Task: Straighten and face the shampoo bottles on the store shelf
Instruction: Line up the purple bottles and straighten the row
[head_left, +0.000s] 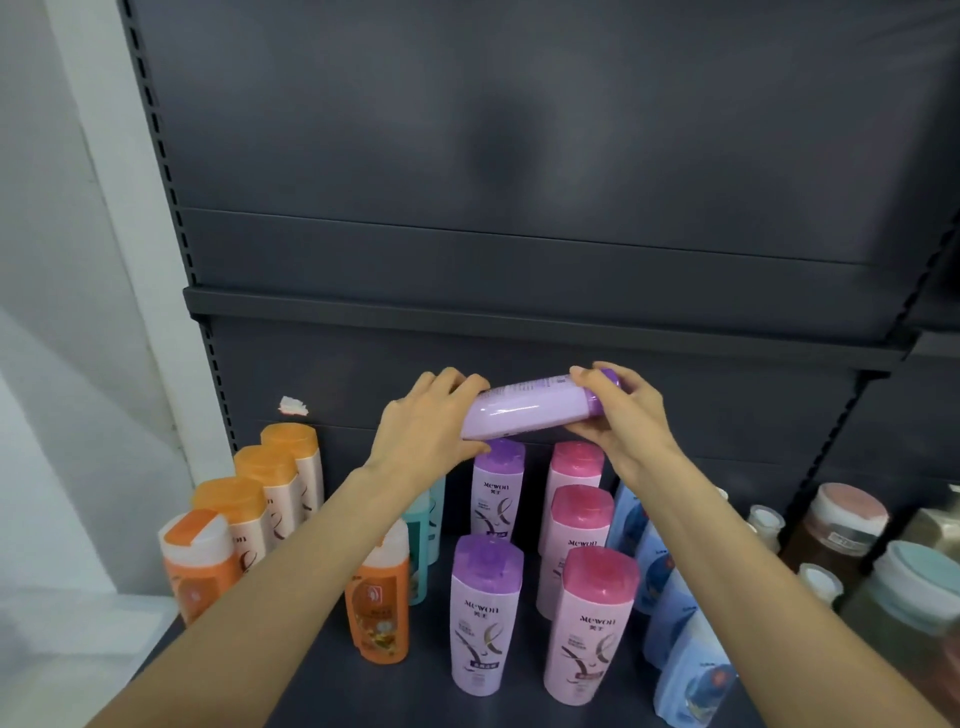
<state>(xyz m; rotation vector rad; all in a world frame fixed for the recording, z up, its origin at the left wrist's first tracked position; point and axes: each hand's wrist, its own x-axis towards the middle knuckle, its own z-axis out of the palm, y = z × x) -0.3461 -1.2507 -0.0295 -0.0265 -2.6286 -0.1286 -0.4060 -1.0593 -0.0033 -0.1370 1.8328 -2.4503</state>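
Observation:
A pale purple shampoo bottle (530, 410) is held sideways in the air above the shelf, its back label up and its purple cap to the right. My left hand (426, 421) grips its base end. My right hand (623, 415) grips the cap end. Below it stand two purple-capped bottles (485, 613) in a row, front labels facing me. To their right stands a row of three pink-capped bottles (592, 629). Orange-capped bottles (249, 514) line the left side, and an orange bottle (379, 597) stands partly behind my left forearm.
The dark shelf floor (322, 691) carries blue bottles (691, 670) at the right and teal bottles (421, 540) behind my left arm. Jars with pale lids (841, 525) stand in the neighbouring bay. An upper shelf edge (467, 312) runs above the hands. A white wall is at left.

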